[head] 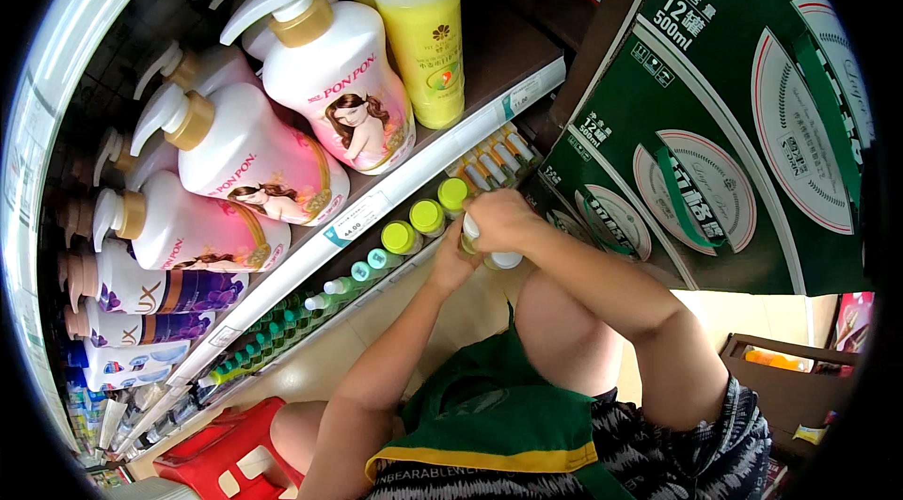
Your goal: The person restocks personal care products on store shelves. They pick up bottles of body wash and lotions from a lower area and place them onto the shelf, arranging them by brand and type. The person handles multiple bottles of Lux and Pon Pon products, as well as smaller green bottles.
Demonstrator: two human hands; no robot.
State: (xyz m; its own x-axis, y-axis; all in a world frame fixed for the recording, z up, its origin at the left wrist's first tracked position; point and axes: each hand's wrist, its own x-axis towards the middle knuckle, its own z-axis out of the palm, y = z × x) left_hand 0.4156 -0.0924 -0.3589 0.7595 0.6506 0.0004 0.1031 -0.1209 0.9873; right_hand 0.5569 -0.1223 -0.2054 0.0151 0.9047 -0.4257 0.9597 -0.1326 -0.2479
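Note:
Both of my hands meet at a small bottle with a white cap [470, 226], just in front of the lower shelf. My left hand [453, 256] is around its lower side, and my right hand [502, 220] closes over it near the cap. A second white-topped container [505, 260] shows just below my right hand. Beside my hands, bottles with yellow-green caps [427, 216] stand in a row on the lower shelf. Small bottles with orange and white parts [497, 163] lie or stand behind them; which, I cannot tell.
Pink-and-white pump bottles [353, 98] and a yellow bottle [423, 41] stand on the upper shelf, above its price rail [381, 200]. Green beer cartons [705, 168] are stacked at the right. A red plastic stool [219, 447] is at lower left, a brown carton [776, 380] at lower right.

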